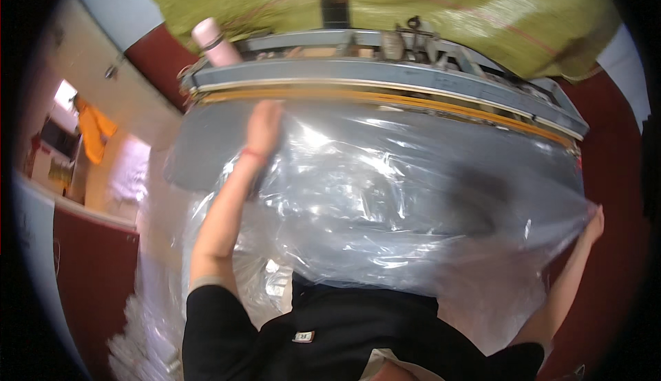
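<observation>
A large clear plastic sheet (344, 188) lies wrinkled and shiny over a grey work surface (203, 140) in front of me. My right hand (596, 223) pinches its edge at the far right, and the film is pulled into a point there. My left hand (265, 130) is over the sheet's far left part, close to the long machine. Motion smears its fingers, so I cannot tell whether they hold the film. A red band (253, 152) circles that wrist. The machine (379, 75) is a long grey metal frame with a yellow-orange bar (385, 99) along its near side.
A pink bottle (217, 40) stands at the machine's left end. Metal parts (413, 40) sit inside the frame. Behind hangs a yellow-green woven sheet (447, 2). More clear film (151, 312) is heaped low at the left, near a doorway with an orange garment (94, 132).
</observation>
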Tool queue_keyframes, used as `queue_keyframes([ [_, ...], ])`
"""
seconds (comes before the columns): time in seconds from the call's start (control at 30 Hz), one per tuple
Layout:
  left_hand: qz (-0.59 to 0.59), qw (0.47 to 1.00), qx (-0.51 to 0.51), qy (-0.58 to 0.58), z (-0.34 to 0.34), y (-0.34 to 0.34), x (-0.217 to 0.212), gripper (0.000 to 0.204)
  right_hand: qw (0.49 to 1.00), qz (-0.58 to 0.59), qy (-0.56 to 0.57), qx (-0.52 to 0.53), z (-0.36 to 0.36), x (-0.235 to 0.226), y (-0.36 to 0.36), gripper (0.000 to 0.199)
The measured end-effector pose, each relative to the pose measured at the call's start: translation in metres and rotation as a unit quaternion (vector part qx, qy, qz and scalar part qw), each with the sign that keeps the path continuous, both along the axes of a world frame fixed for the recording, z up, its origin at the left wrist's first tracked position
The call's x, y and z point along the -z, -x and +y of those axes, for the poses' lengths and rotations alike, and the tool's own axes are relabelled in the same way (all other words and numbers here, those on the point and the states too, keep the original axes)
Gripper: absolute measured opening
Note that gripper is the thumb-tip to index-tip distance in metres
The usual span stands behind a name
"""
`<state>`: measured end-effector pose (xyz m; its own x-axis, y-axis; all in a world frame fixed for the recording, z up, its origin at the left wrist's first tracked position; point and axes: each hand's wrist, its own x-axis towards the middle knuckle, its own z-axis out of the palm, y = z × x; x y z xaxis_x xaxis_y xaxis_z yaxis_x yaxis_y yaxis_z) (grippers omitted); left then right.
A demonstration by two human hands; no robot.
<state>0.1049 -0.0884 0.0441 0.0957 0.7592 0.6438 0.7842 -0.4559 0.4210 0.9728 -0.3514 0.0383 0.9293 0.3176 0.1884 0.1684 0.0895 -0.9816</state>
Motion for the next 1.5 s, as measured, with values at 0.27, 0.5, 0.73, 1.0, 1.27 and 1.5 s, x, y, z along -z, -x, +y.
queue_keyframes([
  [0.27,-0.272,0.940,-0.195,0.066,0.034,0.041,0.013,0.023,0.884,-0.450,0.080,0.100,0.164,0.018,0.094,0.033],
  [0.5,-0.320,0.928,-0.191,-0.019,0.088,0.096,0.048,0.020,0.962,-0.262,0.071,0.022,0.224,0.027,0.126,0.023],
  [0.73,-0.316,0.929,-0.193,-0.004,0.080,0.096,0.037,0.020,0.972,-0.211,0.052,0.094,0.223,0.018,0.137,0.014],
  [1.0,-0.486,0.855,-0.181,-0.010,0.077,0.069,0.026,0.008,0.988,-0.118,0.002,0.097,0.215,0.018,0.123,0.010],
  [1.27,-0.405,0.910,0.073,0.048,-0.015,0.058,-0.046,0.009,0.873,-0.456,-0.077,-0.152,0.235,-0.090,0.389,0.011],
  [1.5,-0.407,0.913,0.013,-0.008,-0.078,0.092,-0.073,0.012,0.751,-0.310,0.095,-0.575,0.209,-0.065,0.537,0.013],
])
